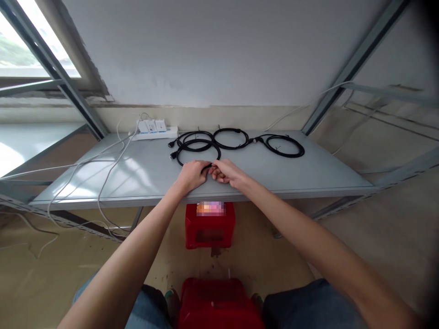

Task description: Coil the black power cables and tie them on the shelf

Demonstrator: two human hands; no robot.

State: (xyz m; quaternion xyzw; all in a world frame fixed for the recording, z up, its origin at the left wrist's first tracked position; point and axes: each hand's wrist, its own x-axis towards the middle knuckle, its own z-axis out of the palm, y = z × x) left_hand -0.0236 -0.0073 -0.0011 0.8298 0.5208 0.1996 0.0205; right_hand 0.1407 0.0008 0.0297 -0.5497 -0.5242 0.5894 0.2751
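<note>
Four hands' width of dark cable is not measurable here, but a coiled black cable (179, 161) lies nearest me on the grey shelf (274, 176), its plug end pointing left. My left hand (195, 174) rests on the front of that coil, fingers closed round it. Right beside it, my right hand (226, 172) pinches the same stretch of cable with its fingers curled. What lies inside the fingers is partly hidden. Behind this coil is another black coil (195, 132), overlapping it. A middle coil (236, 147) and a right coil (290, 156) lie farther right, with plugs between them.
A white power strip (157, 134) with white adapters (151, 125) stands at the back left. White cords (109, 176) trail over the shelf's left edge. Metal posts (343, 87) flank the shelf. Below are a red stool (210, 226) and another red stool (219, 304) nearer me.
</note>
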